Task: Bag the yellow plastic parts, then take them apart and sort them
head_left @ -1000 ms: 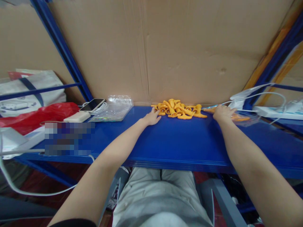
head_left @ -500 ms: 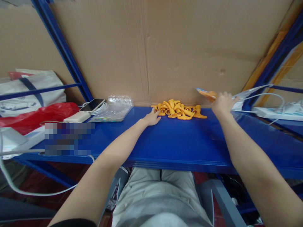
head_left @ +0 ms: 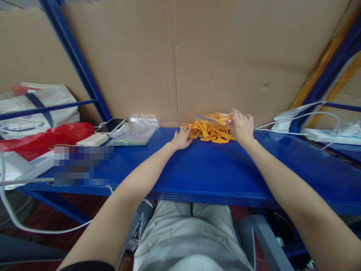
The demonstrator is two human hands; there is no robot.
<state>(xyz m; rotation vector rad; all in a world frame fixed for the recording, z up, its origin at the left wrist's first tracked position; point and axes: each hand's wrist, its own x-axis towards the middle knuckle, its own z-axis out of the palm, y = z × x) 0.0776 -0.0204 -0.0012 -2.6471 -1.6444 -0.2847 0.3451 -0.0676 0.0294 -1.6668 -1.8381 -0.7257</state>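
A clear packet of orange parts (head_left: 216, 118) sits just right of the frame's centre, pinched in the right hand (head_left: 241, 127) and held just above the loose heap of orange plastic pieces (head_left: 209, 132) that lies against the cardboard wall (head_left: 214, 56) at the back of the blue shelf (head_left: 203, 169). The fingers close on the packet's right end, so most of its length hangs out unsupported to the left — a thin film bag held by one edge could sag or tip, and if its mouth is open, which cannot be told here, its contents could spill into the heap and mix with it.

The left hand (head_left: 182, 138) lies flat and empty on the shelf, fingertips touching the heap's left edge; a nudge from it could scatter pieces along the smooth surface.

Further left, a stack of empty clear bags (head_left: 138, 128), a phone (head_left: 109, 125) and a white power bank (head_left: 92, 140) rest in the middle-left of the frame, with a red bag (head_left: 42, 137) beyond. At the right edge a white power strip (head_left: 321, 133) trails a cable (head_left: 270, 125) towards the right wrist — an arm drawn back carelessly might snag it.
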